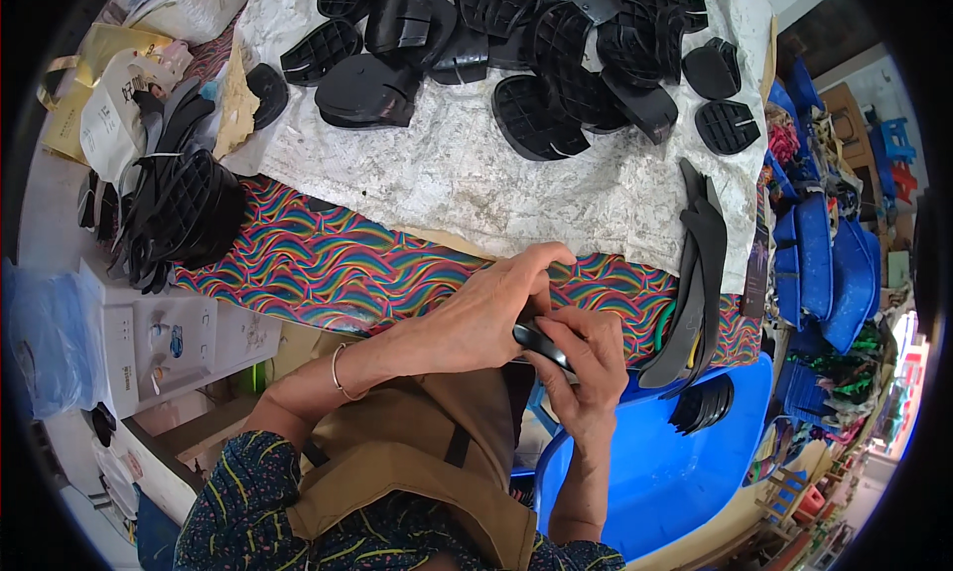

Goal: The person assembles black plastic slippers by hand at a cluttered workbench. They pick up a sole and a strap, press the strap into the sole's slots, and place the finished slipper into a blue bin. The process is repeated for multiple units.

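At the near edge of the table, both of my hands meet around a small black curved piece (541,347) with a glossy rim. My right hand (588,362) is closed on it, with thumb and fingers pinching its side. My left hand (491,315) bends over its other end, the fingers curled and partly hidden. Most of the piece is covered, so its full shape does not show. Beyond my hands, several black shoe soles with heels (362,89) lie piled on a stained white sheet (417,179). Long black strips (701,253) hang over the table edge to the right.
A patterned cloth (318,258) covers the table's near side. At the left stands a tied bundle of black soles (189,214), beside a white sewing machine (149,343). Below right is a blue tub (655,472) with stacked black soles (703,404) inside. Blue bins (829,258) stand farther right.
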Demonstrator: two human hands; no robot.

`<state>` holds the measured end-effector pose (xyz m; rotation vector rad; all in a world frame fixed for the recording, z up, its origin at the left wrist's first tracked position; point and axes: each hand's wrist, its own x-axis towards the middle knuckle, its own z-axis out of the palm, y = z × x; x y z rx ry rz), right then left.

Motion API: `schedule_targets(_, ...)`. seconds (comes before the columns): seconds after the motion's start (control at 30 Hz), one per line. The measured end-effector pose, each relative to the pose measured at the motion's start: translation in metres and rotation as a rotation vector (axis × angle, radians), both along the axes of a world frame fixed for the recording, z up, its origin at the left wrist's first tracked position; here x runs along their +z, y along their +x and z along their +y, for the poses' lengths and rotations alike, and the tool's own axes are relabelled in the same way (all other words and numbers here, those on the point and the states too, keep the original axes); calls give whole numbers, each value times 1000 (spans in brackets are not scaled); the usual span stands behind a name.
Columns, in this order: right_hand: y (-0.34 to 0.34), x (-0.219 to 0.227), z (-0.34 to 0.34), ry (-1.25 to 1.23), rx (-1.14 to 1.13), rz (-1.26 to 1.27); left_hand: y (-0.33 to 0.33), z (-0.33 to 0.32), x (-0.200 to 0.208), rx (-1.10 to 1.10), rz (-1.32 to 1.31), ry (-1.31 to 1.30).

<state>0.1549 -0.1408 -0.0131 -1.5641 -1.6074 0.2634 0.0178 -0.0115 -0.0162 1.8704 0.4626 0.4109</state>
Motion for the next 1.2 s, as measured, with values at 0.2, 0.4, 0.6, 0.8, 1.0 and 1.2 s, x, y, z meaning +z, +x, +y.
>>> schedule_targets(0.2, -17, 6, 6, -31, -147, 371, 2, 6, -7, -26, -2, -103)
schedule_targets(0.4, -5, 9, 9, -101, 47, -72, 1, 6, -10, -18, -23, -112)
schedule_targets(0.6, -1, 6, 8, -116, -107, 49, -12, 14, -2, 65, -165, -203)
schedule_targets(0.8, 1, 7, 9, -112, -89, 87, -24, 8, -4, 275, -348, 121)
schedule_targets(1.0, 5, 8, 12, -116, -93, 129, -19, 9, -12, 309, -367, 488)
schedule_targets(1.2, 5, 2, 14, -76, -102, 142, -14, 10, -10, 295, -337, 564)
